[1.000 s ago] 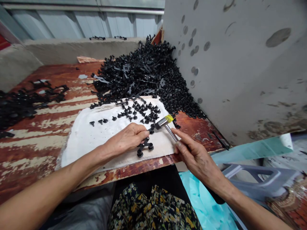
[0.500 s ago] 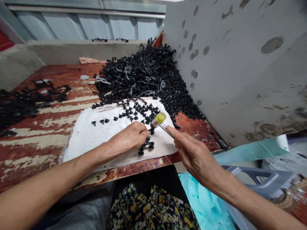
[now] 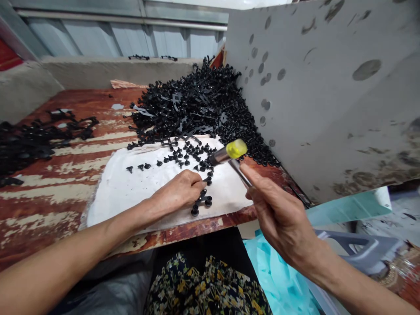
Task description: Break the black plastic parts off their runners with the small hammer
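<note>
My left hand (image 3: 185, 187) is closed on a black plastic part (image 3: 201, 199) with round knobs, over the white cloth (image 3: 121, 199). The fingers hide some of that part. In my right hand (image 3: 277, 203) is the handle of a small hammer (image 3: 226, 154) with a metal head and a yellow-green end. The hammer head is raised above and to the right of the part, apart from it. Several small black plastic pegs (image 3: 186, 156) lie loose on the cloth beyond my left hand.
A large heap of black plastic parts (image 3: 193, 100) fills the back of the worn red-brown table (image 3: 75, 175). Another black pile (image 3: 26, 140) lies at the left. A grey panel (image 3: 315, 96) stands along the right side. Turquoise plastic sheeting (image 3: 275, 271) hangs below the table's edge.
The hammer has lifted up and to the right, away from the black part, with my right hand moving the same way. My left hand stays on the part in nearly the same spot.
</note>
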Demonstrator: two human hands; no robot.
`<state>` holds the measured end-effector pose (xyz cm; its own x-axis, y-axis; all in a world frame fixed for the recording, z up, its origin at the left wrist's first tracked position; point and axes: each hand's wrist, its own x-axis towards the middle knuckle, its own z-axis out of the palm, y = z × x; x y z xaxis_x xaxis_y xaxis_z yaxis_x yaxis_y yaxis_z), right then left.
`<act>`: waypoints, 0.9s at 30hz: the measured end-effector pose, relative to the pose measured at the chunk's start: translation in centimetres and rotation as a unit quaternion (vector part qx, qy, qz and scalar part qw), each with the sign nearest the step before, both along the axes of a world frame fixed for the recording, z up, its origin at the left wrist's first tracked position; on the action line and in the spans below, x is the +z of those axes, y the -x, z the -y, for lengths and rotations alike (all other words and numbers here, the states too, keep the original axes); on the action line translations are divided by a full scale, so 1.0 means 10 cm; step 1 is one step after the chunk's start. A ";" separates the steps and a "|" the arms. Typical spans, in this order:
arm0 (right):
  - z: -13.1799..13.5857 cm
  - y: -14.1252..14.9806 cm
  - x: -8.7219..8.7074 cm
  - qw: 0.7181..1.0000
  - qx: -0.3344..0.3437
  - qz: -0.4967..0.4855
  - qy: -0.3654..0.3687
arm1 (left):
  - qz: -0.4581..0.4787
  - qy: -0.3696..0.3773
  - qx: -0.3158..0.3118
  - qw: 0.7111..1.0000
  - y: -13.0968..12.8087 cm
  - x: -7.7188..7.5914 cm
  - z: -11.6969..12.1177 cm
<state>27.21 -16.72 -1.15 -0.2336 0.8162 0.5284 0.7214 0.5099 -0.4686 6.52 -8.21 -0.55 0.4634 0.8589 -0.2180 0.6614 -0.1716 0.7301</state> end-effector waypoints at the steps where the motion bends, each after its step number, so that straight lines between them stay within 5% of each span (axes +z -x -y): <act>1: 0.00 0.00 0.00 1.000 -0.008 0.000 -0.006 | 0.001 -0.002 0.000 1.000 0.00 0.00 0.00; 4: -0.01 0.00 -0.02 0.996 0.006 0.086 0.026 | -0.005 -0.007 0.002 1.000 0.00 -0.01 0.00; 12: -0.02 -0.04 -0.16 0.995 -0.013 0.086 0.056 | -0.006 -0.012 -0.006 1.000 -0.01 -0.04 -0.02; 19: -0.10 -0.01 -0.03 0.984 0.005 -0.058 0.167 | 0.008 0.009 -0.080 0.997 0.04 0.00 0.01; 24: -0.16 0.14 0.08 0.916 0.048 -0.244 0.314 | 0.006 -0.010 -0.178 0.984 0.00 0.21 0.17; 27: -0.14 0.22 0.03 0.849 0.067 -0.349 0.391 | -0.015 -0.029 -0.115 0.993 0.04 0.29 0.24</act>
<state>25.05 -15.30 -0.87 -0.2046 0.9721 -0.1144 0.0888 -0.0980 -0.9912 6.14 -10.64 2.38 0.6436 0.7419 -0.1879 0.6206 -0.3621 0.6955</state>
